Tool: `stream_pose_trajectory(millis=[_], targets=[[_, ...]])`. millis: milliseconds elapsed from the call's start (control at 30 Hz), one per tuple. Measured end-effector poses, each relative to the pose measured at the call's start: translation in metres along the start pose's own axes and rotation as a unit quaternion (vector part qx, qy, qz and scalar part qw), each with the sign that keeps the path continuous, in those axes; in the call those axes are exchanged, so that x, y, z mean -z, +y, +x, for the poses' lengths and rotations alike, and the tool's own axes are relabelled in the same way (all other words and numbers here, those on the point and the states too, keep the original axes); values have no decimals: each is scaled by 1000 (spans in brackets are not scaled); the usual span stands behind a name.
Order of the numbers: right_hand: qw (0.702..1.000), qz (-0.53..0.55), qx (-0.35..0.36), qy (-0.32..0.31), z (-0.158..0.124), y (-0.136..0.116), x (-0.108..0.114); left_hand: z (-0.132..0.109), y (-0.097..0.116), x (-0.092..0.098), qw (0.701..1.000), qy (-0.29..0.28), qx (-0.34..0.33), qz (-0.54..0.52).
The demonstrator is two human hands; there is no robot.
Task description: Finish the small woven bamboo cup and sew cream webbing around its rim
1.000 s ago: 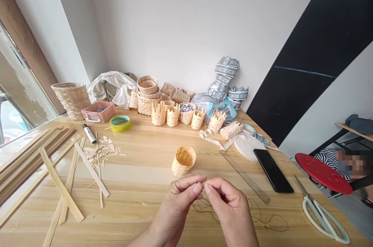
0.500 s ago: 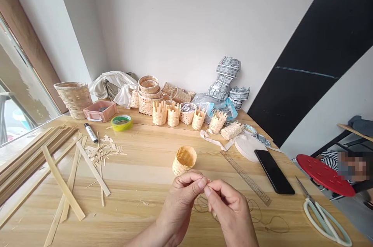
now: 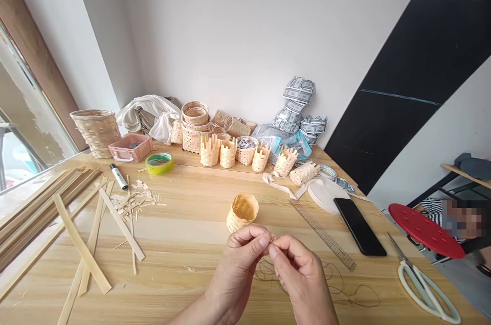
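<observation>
My left hand (image 3: 240, 271) and my right hand (image 3: 301, 276) meet at the fingertips above the near part of the table. Each is closed, with thumb and forefinger pinched together; whatever lies between the tips is too small to make out. Loops of thin brown thread (image 3: 360, 294) spread on the wood below and to the right of my hands, partly hidden by them. Just beyond the left fingers stands a small woven basket (image 3: 240, 220), upright with its mouth showing.
Wood strips (image 3: 82, 248), offcuts (image 3: 138, 197) and a marker (image 3: 119, 177) lie at left. A ruler (image 3: 324, 235), phone (image 3: 360, 228) and scissors (image 3: 424, 284) lie at right. Several woven baskets (image 3: 228, 154) line the back, near green tape (image 3: 159, 164). A person sits beyond a red stool (image 3: 425, 230).
The view has shifted very slightly. My hands keep the same pinched pose, with only a tiny movement at the fingertips.
</observation>
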State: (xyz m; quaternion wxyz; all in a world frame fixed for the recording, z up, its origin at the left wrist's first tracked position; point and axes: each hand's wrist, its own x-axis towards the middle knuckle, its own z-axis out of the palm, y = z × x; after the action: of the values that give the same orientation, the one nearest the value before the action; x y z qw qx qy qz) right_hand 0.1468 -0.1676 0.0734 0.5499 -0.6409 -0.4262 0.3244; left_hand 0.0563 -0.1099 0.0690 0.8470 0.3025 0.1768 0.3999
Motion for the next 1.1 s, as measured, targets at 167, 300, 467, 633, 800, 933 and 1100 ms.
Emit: stream_pose_trajectory(millis=[167,300,467,633,800,933,1100], targets=[[999,-32,12,-5,2,3,1,1,-1,3,1000,7,2,0],[999,-34,7,-7,2,3,0,1,-2,2,1000,1,-6,8],[999,-37,6,-6,2,3,0,2,1,0,1000,-4,-14,16],[1000,-22,-6,0,2,1,0,1,3,0,1000,-3,-16,27],[998,43,-18,-31,0,-5,2,0,6,0,997,11,-44,69],[998,53,-6,-29,0,-8,5,-2,7,0,995,37,-61,74],[998,22,61,5,-9,-27,8,-9,18,-12,992,21,-77,100]])
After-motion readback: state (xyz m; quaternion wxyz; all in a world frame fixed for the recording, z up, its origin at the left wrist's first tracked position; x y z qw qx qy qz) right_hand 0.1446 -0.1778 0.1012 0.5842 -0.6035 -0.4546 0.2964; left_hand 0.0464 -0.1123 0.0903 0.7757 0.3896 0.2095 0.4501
